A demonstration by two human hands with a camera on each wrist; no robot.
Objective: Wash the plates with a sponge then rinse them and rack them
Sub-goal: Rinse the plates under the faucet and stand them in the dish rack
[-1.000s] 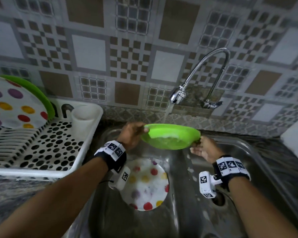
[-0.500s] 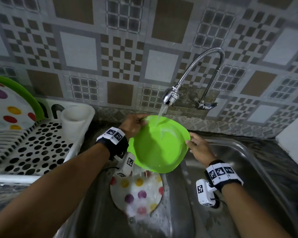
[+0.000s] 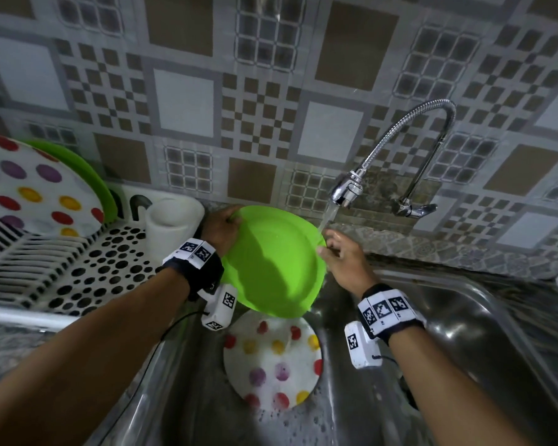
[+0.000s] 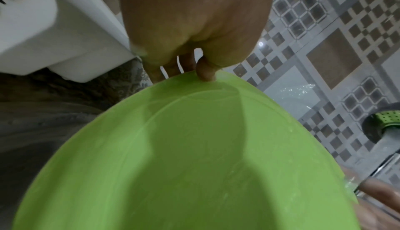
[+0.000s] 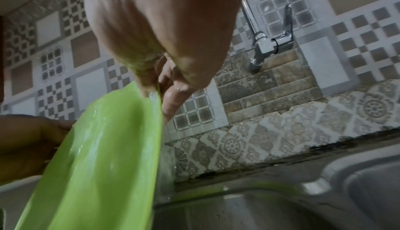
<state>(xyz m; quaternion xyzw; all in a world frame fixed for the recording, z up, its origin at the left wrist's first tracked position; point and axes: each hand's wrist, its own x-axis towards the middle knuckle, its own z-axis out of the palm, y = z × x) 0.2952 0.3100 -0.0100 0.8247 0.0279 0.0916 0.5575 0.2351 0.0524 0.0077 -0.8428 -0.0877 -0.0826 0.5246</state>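
I hold a green plate (image 3: pixel 271 262) tilted steeply over the sink, its face toward me. My left hand (image 3: pixel 221 228) pinches its upper left rim, thumb on the face (image 4: pixel 205 72) and fingers behind. My right hand (image 3: pixel 335 249) pinches the right rim (image 5: pixel 151 90) with the thumb in front and wet fingers behind. Water from the faucet head (image 3: pixel 345 189) runs onto the right rim and my right fingers. A white plate with coloured dots (image 3: pixel 271 358) lies flat in the sink basin below. No sponge is in view.
A white dish rack (image 3: pixel 87 272) stands on the left counter, holding a dotted plate (image 3: pixel 29 191) upright with a green plate (image 3: pixel 87 178) behind it and a white cup (image 3: pixel 171 220) at its corner. The steel sink (image 3: pixel 464 333) extends right. Patterned wall tiles lie close behind.
The green plate went from nearly level under the stream to steeply tilted and shifted left, so the water now falls on its right rim. The head view swung left and down.
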